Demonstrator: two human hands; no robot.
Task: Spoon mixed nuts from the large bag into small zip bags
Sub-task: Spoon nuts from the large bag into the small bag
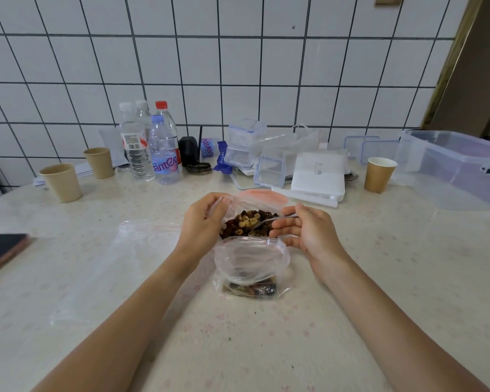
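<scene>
Left hand [203, 219] pinching rim of large bag [255, 199], holding it open. Right hand [306, 230] gripping spoon [269, 220], bowl dipped in mixed nuts [245, 224] between both hands. Small zip bag [251, 267] just below hands, mouth open, few nuts at bottom.

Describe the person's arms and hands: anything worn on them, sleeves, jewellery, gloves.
Both forearms are bare as far as the frame shows, with no sleeves in view. The left hand and right hand wear no gloves, and no rings, watch or bracelets are visible.
</scene>
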